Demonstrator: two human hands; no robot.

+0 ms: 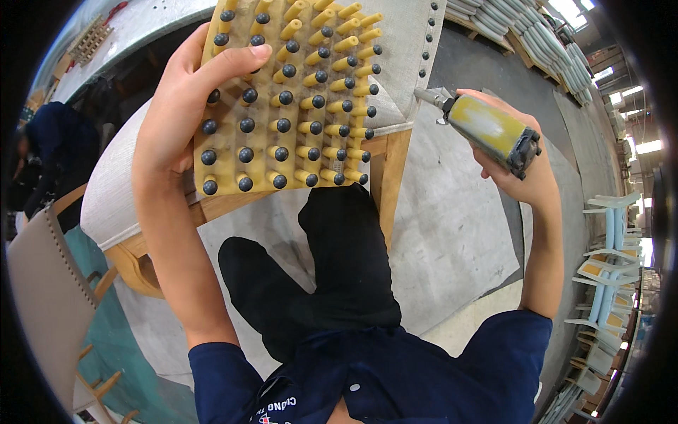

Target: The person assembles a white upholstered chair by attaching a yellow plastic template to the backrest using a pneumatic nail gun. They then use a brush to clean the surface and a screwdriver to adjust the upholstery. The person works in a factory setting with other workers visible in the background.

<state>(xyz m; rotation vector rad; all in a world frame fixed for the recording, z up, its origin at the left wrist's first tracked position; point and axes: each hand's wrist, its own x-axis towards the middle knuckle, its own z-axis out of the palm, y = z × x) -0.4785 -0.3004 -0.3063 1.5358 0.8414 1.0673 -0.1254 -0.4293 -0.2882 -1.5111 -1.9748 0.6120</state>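
Observation:
My left hand (173, 106) grips the left edge of a yellow pegboard (265, 166), with its thumb laid across the front. Rows of pegs stick out of the board. Many carry dark round-headed tacks (283, 125), while several pegs at the upper right are bare. Off to the right, my right hand (526, 185) is closed around a worn yellow air-powered hand tool (484, 124) whose metal nose points left. Behind the board stands a chair (116, 191) with pale fabric and a wooden frame. Dark tacks line the edge of its upholstered back panel (402, 49).
A beige chair back (49, 283) with a studded edge stands at the left. Another person (60, 152) in dark clothing is at the far left, near a light-coloured table (152, 35). Stacked chair parts (604, 275) line the right side; pallets of padded pieces (487, 18) lie behind.

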